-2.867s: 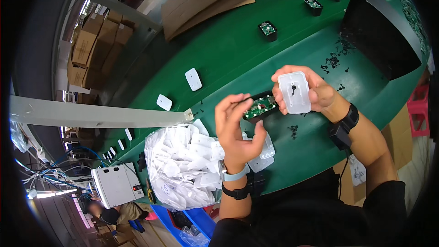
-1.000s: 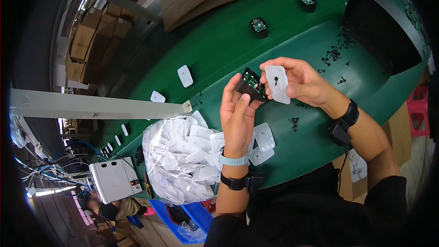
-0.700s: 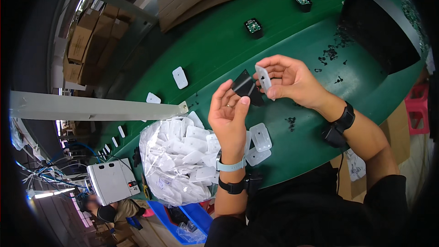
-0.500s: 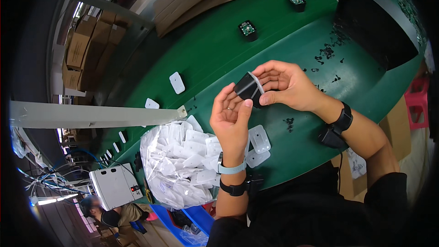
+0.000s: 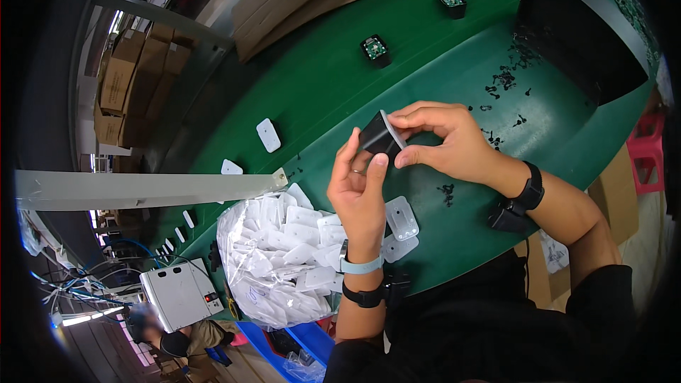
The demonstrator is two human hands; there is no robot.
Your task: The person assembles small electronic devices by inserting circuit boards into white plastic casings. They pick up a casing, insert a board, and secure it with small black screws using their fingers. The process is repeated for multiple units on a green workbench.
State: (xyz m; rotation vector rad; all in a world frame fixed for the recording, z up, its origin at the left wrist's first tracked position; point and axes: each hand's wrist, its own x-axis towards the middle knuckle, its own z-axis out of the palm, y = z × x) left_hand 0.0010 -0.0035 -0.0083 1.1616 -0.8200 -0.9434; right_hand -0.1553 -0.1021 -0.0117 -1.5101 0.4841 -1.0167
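Observation:
Between my two hands, above the green worktop, is a small black plastic housing (image 5: 374,135) with a white cover plate (image 5: 394,130) on its right-facing side. My left hand (image 5: 357,195) grips the black body between thumb and fingers. At the white plate, the fingers and thumb of my right hand (image 5: 457,143) pinch its edge. Below them, near my left wrist, lie loose white cover plates (image 5: 402,218) beside a clear plastic bag (image 5: 277,259) full of such plates. The inside of the held housing is hidden.
Open black housings with green circuit boards (image 5: 374,48) sit on the green conveyor belt (image 5: 319,74), and white-covered ones (image 5: 268,135) farther left. Small black parts (image 5: 505,78) lie scattered near a black bin (image 5: 578,35). A metal beam (image 5: 156,190) juts in from the left.
The white plate now lies closer against the housing, which has tilted slightly in my hands. Pieces on the conveyor have shifted a little to the left.

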